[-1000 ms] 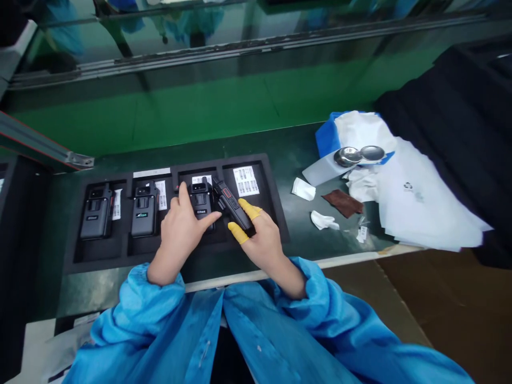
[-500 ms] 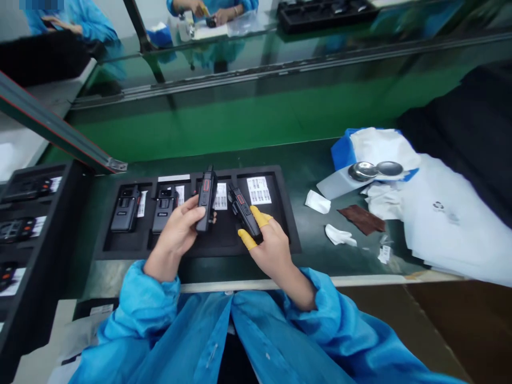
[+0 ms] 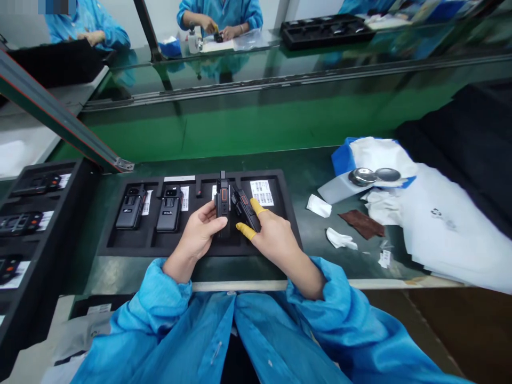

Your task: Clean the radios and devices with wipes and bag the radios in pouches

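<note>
My left hand (image 3: 202,232) grips a black two-way radio (image 3: 223,205) held upright, an orange-red button on its side facing me. Yellow finger cots cover the thumb and forefinger of my right hand (image 3: 276,229), which is closed around a second black two-way radio (image 3: 247,210), tilted to the left. Both are over the right half of a black foam tray (image 3: 192,250). Two more radios, a left one (image 3: 131,208) and a right one (image 3: 169,210), lie in the tray's left compartments beside white barcode labels. Another label sheet (image 3: 262,193) rests in the right compartment.
Right of the tray are a white bottle with a metal lid (image 3: 340,184), a blue box of wipes (image 3: 340,159), a brown cloth (image 3: 363,221) and crumpled white cots (image 3: 340,238). Another radio tray (image 3: 48,250) stands left. Co-workers sit beyond the green partition (image 3: 256,120).
My left hand has moved right with its radio, now close beside the other one and turned more edge-on. The right hand keeps its radio in nearly the same place. The view has shifted slightly.
</note>
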Available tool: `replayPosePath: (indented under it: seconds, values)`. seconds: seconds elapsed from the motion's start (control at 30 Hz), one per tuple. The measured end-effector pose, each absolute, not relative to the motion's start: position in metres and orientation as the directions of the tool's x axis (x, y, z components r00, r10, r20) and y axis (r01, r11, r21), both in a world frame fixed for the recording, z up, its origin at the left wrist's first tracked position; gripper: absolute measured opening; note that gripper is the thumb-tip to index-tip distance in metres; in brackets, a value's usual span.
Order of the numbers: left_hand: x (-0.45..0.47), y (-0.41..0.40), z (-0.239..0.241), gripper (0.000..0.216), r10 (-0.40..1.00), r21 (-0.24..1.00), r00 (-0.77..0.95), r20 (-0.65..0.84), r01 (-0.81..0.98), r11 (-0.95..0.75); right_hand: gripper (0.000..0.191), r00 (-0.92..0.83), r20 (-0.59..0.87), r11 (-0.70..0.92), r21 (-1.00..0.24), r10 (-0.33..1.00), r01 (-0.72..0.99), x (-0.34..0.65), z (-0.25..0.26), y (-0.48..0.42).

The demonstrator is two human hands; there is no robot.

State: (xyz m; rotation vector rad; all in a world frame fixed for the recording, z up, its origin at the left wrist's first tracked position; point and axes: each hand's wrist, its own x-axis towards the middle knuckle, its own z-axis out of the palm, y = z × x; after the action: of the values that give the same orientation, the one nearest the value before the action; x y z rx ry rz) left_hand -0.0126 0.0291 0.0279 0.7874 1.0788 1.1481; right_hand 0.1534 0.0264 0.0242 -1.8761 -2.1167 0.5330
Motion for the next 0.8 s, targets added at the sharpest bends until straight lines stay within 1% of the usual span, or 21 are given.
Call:
replayPosePath:
  seconds: [0.1,0.33,0.4,0.47,0.5,0.53,0.6,0.63,0.67,0.7,0.73,0.8]
  values:
    - [-0.013,0.029,0.027,0.051,0.963,0.909,0.055,-0.263,-0.321,0.267,0.061,-0.111,-0.033,0.086,-0.433,0.993,0.897,0.152,0.024,0.027]
    - [-0.014,0.031,0.028,0.047,0.948,0.872,0.068,-0.312,-0.375,0.314,0.061,-0.077,-0.066,0.034,-0.501,0.995,0.865,0.152,0.025,0.026]
    - [-0.015,0.031,0.025,0.044,0.946,0.864,0.062,-0.319,-0.39,0.317,0.059,-0.045,-0.027,0.023,-0.552,0.999,0.834,0.153,0.02,0.025]
    - [-0.017,0.032,0.021,0.04,0.945,0.85,0.029,-0.326,-0.428,0.306,0.054,0.009,0.028,0.012,-0.656,1.0,0.755,0.154,0.013,0.024]
    - [-0.018,0.032,0.02,0.038,0.943,0.842,0.004,-0.333,-0.45,0.299,0.052,0.044,0.051,0.007,-0.734,0.998,0.679,0.156,0.009,0.024]
    - [-0.02,0.032,0.019,0.037,0.94,0.834,-0.018,-0.341,-0.466,0.294,0.052,0.08,0.062,0.005,-0.823,0.995,0.567,0.157,0.006,0.024]
    - [-0.024,0.031,0.02,0.037,0.937,0.833,-0.042,-0.347,-0.473,0.287,0.054,0.125,0.023,-0.008,-0.971,0.992,0.24,0.161,0.003,0.026]
    - [-0.025,0.031,0.022,0.037,0.941,0.842,-0.038,-0.337,-0.459,0.284,0.055,0.121,-0.029,-0.036,-0.998,0.992,0.055,0.164,0.003,0.027]
    - [-0.027,0.03,0.024,0.04,0.947,0.857,-0.031,-0.32,-0.436,0.275,0.054,0.099,-0.094,-0.083,-0.99,0.991,-0.114,0.167,0.005,0.029]
    - [-0.028,0.03,0.026,0.044,0.954,0.875,-0.025,-0.298,-0.406,0.263,0.05,0.059,-0.165,-0.145,-0.956,0.984,-0.254,0.169,0.007,0.03]
    - [-0.028,0.029,0.028,0.05,0.962,0.896,-0.027,-0.272,-0.371,0.243,0.043,0.01,-0.236,-0.217,-0.907,0.972,-0.362,0.171,0.01,0.032]
    - [-0.026,0.027,0.032,0.062,0.979,0.942,-0.061,-0.193,-0.29,0.168,0.029,-0.086,-0.361,-0.353,-0.784,0.928,-0.511,0.175,0.016,0.033]
